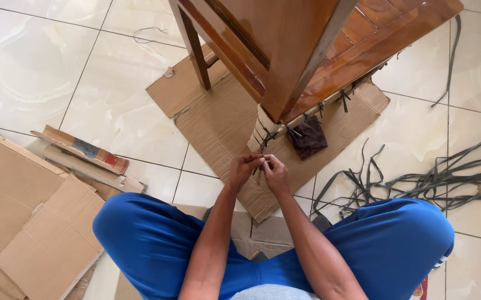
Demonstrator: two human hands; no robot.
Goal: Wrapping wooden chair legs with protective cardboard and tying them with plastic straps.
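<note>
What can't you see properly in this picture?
- Head view: what the left hand and right hand pinch is hidden by the fingers; each grip looks closed.
- The wooden furniture is cut off by the top edge.
- The wrapped leg is partly hidden by cardboard padding.
- The grey straps run off the right edge.
- The dark patch is too small to identify.

Two hands, left hand [244,168] and right hand [275,173], fingers pinched together at frame centre. One wooden furniture piece [301,50] at top, two of its legs visible. One cardboard wrap [262,130] on the near corner. One flat cardboard sheet [212,119] under it. Stack of cardboard pieces [23,222] at lower left, count unclear. One dark patterned pouch [308,137]. One tangle of grey straps [435,180] at right, too many to count. One loose strap [451,55] upper right.
</note>
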